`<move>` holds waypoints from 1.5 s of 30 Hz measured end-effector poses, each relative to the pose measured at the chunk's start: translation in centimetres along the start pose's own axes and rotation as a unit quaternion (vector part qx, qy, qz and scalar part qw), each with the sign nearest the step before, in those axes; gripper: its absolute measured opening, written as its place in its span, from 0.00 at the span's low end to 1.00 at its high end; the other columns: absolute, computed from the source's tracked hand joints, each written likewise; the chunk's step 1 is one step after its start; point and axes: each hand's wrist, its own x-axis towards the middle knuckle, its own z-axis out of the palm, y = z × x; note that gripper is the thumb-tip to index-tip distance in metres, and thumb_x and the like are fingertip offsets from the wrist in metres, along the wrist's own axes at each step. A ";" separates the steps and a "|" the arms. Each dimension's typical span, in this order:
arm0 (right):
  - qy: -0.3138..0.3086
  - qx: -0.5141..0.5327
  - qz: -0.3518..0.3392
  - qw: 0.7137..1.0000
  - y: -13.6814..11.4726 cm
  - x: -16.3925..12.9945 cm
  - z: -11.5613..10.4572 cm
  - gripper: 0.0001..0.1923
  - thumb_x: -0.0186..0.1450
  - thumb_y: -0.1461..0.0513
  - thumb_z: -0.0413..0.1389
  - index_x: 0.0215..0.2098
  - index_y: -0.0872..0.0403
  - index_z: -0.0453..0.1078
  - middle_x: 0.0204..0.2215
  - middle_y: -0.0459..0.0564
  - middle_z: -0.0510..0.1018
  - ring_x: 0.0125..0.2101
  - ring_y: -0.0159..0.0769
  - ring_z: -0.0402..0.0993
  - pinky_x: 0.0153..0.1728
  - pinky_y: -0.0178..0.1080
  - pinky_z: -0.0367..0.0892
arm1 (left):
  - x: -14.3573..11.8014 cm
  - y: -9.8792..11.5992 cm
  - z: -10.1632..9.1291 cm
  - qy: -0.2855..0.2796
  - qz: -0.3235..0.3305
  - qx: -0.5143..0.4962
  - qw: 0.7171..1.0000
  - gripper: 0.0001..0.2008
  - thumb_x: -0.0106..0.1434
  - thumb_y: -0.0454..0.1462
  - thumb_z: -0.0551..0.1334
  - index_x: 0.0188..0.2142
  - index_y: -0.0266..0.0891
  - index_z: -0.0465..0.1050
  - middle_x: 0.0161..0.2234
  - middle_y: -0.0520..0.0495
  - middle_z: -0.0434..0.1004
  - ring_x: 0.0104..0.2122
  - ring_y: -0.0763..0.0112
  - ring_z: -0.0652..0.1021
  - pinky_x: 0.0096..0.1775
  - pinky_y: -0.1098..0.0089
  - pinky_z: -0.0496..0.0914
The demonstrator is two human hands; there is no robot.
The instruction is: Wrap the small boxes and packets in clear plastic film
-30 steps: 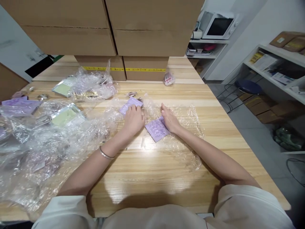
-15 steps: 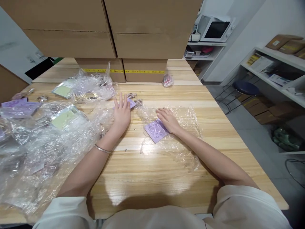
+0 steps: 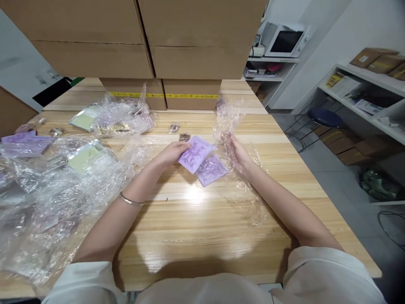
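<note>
Between the thumb and fingers of my left hand (image 3: 174, 153) is a purple patterned packet (image 3: 194, 153), flat and square. Partly under it, a second purple packet (image 3: 212, 169) lies on the wooden table. My right hand (image 3: 237, 153) grips a sheet of clear plastic wrap (image 3: 229, 122), lifted and crumpled around the fingers. The rest of that wrap hangs down beside my right forearm. Just beyond the held packet sits a small brownish wrapped piece (image 3: 184, 137), and behind it another small shiny piece (image 3: 174, 127).
Crumpled clear plastic (image 3: 79, 202) heaps over the table's left side, with green-and-silver packets (image 3: 90, 156) in it. Cardboard boxes (image 3: 193, 93) stack along the back. A microwave (image 3: 284, 40) and a blue stool (image 3: 324, 117) stand beyond the table.
My left hand has picked up a purple packet and brought it right and nearer, over the other one. My right hand has left the lower packet and raised the plastic wrap.
</note>
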 end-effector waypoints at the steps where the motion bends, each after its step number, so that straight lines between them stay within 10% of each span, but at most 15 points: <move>1: -0.010 -0.005 0.003 1.000 -0.1 0.0 -0.1 0.39 0.66 0.36 0.41 0.66 0.49 0.59 0.66 0.49 0.61 0.64 0.41 0.61 0.62 0.50 0.61 | 0.0 -0.4 0.3 -0.032 -0.017 0.001 0.999 0.15 0.57 0.46 0.67 0.30 0.34 0.73 0.25 0.48 0.76 0.23 0.71 0.74 0.27 0.72 0.66; 11: 0.010 -0.016 -0.015 1.000 -0.1 -0.3 0.9 0.33 0.64 0.38 0.48 0.56 0.47 0.71 0.59 0.48 0.72 0.63 0.43 0.63 0.63 0.51 0.58 | -1.6 -1.2 4.5 -0.174 -0.015 0.032 0.984 0.09 0.51 0.40 0.70 0.27 0.35 0.79 0.28 0.48 0.79 0.28 0.70 0.75 0.34 0.70 0.68; 22: 0.071 -0.075 -0.095 0.990 -0.4 -1.4 2.4 0.31 0.62 0.37 0.51 0.46 0.48 0.79 0.55 0.53 0.76 0.59 0.43 0.67 0.63 0.50 0.57 | -3.6 -2.3 9.4 -0.124 -0.131 -0.115 0.977 0.10 0.45 0.36 0.75 0.23 0.33 0.78 0.23 0.46 0.78 0.23 0.71 0.75 0.30 0.70 0.68; 28: 0.036 -0.158 -0.121 0.979 -1.0 -1.6 2.3 0.30 0.67 0.40 0.45 0.51 0.47 0.76 0.60 0.53 0.71 0.62 0.43 0.63 0.63 0.53 0.56 | -2.9 1.5 4.1 -0.097 -0.066 0.085 0.989 0.08 0.52 0.34 0.69 0.19 0.35 0.75 0.21 0.48 0.76 0.21 0.71 0.72 0.27 0.70 0.65; 35: -0.036 -0.452 -0.132 0.882 -7.4 -4.3 0.7 0.46 0.65 0.40 0.50 0.72 0.55 0.47 0.70 0.60 0.50 0.68 0.61 0.44 0.66 0.63 0.41 | -4.4 7.2 -6.6 0.145 -0.006 0.526 0.838 0.14 0.59 0.40 0.61 0.19 0.39 0.71 0.19 0.48 0.70 0.24 0.66 0.72 0.28 0.69 0.61; 40: -0.194 -0.487 -0.085 0.847 -6.0 -8.7 3.7 0.48 0.62 0.34 0.45 0.71 0.49 0.50 0.70 0.56 0.50 0.69 0.64 0.37 0.66 0.66 0.34 | -6.5 7.9 -7.0 0.296 -0.040 0.630 0.717 0.12 0.65 0.39 0.56 0.32 0.35 0.75 0.36 0.37 0.78 0.40 0.49 0.78 0.41 0.57 0.70; 45: -0.162 -0.557 -0.033 0.814 -2.9 -10.8 7.7 0.48 0.63 0.36 0.47 0.71 0.56 0.50 0.70 0.64 0.48 0.67 0.76 0.34 0.60 0.75 0.37 | -8.7 9.0 -5.0 0.403 0.071 0.581 0.704 0.15 0.68 0.37 0.52 0.41 0.31 0.75 0.47 0.32 0.76 0.45 0.48 0.76 0.46 0.53 0.69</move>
